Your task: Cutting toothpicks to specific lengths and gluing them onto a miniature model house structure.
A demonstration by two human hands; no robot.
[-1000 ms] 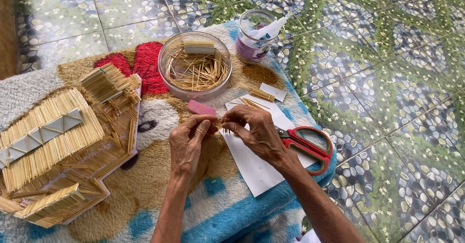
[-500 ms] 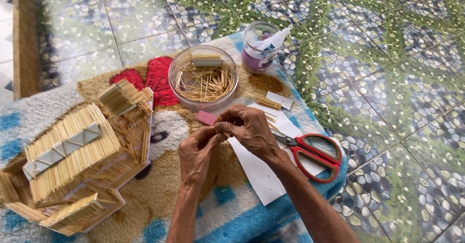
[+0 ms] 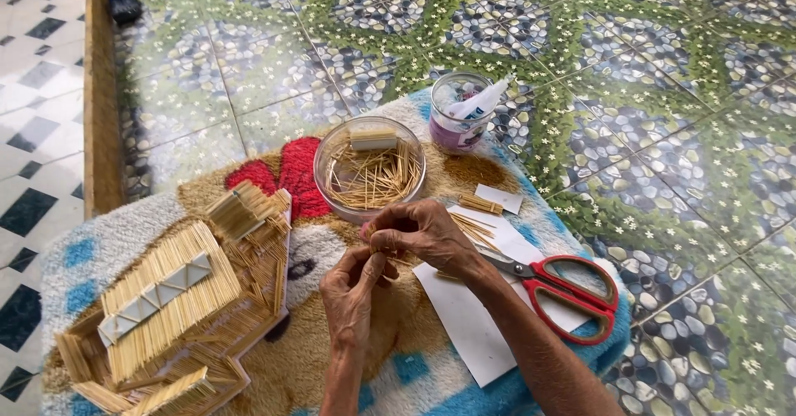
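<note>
My left hand and my right hand meet over a patterned mat, fingertips pinched together on thin toothpicks. A pink object is mostly hidden behind my right hand. Just beyond the hands stands a clear round bowl with several loose toothpicks and a small block inside. White paper lies under my right wrist. A house model made of toothpicks sits on the mat to the left of my hands.
Red-handled scissors lie on the paper at the right. A small clear cup with a white tube stands behind the bowl. Small paper pieces and toothpick bundles lie near it. Pebble-pattern floor tiles surround the mat.
The view has shifted, so everything sits lower and further right in frame. My hands stay together, fingers working on the toothpicks; my right hand now covers more of the pink object.
</note>
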